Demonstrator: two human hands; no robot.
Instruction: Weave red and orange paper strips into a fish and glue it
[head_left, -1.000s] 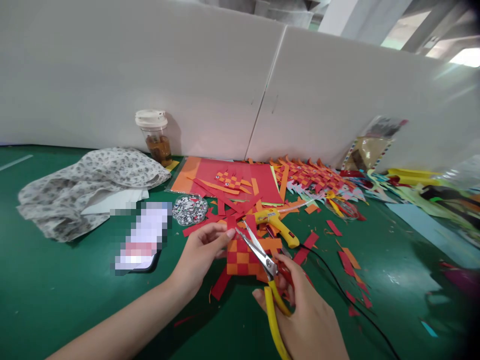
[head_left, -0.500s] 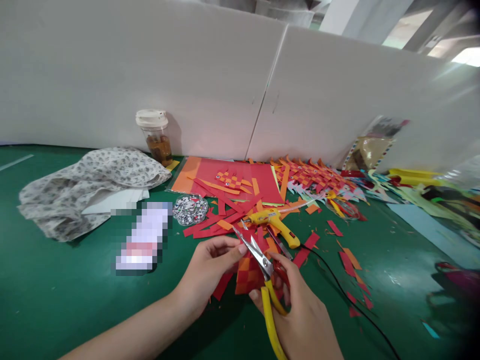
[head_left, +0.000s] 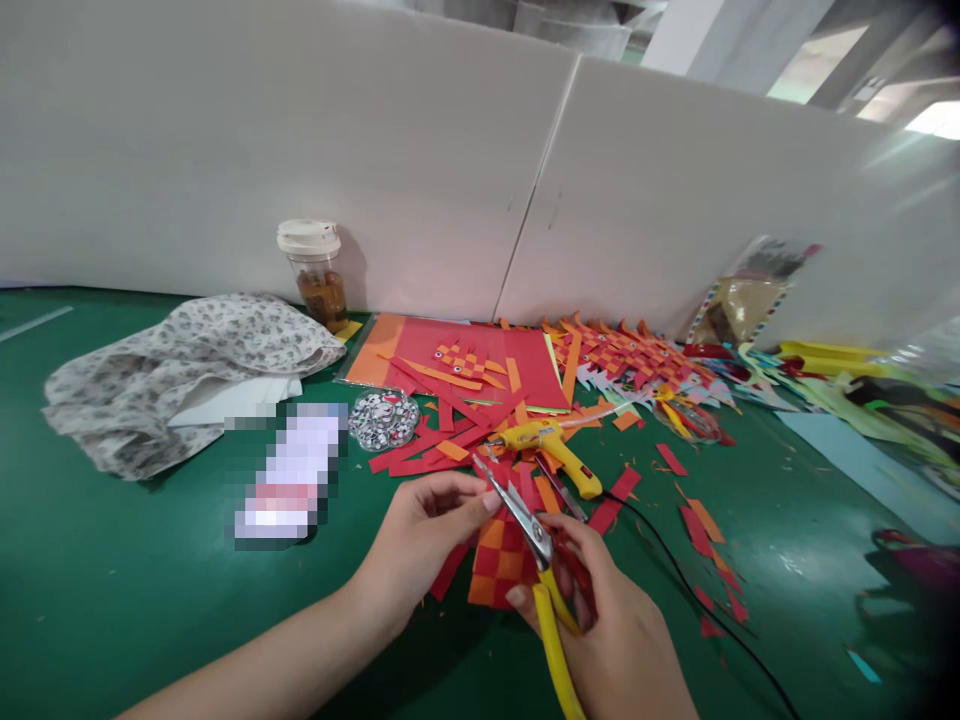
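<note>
My right hand (head_left: 607,610) is closed round the yellow handles of a pair of scissors (head_left: 538,540), whose metal blades point up and to the left. Between thumb and fingers, my left hand (head_left: 427,525) pinches the upper edge of a woven red-and-orange paper piece (head_left: 495,560), close to the blades. The checkered part of the piece hangs below the scissors. Where exactly the blades meet the paper is hard to make out. Just beyond my hands lies a yellow glue gun (head_left: 551,440) among red and orange paper strips (head_left: 427,460).
Red paper sheets (head_left: 525,360) carry a small woven fish (head_left: 459,362). More woven pieces (head_left: 622,350) lie behind on the right. A bag of googly eyes (head_left: 384,418), a blurred phone (head_left: 292,470), a patterned cloth (head_left: 187,350) and a lidded cup (head_left: 319,275) stand left. A black cord (head_left: 697,590) runs right.
The scissors' blades have drawn closer together, and the right hand has shifted slightly right. More of the woven piece's checkered lower part shows. The left hand keeps its pinch.
</note>
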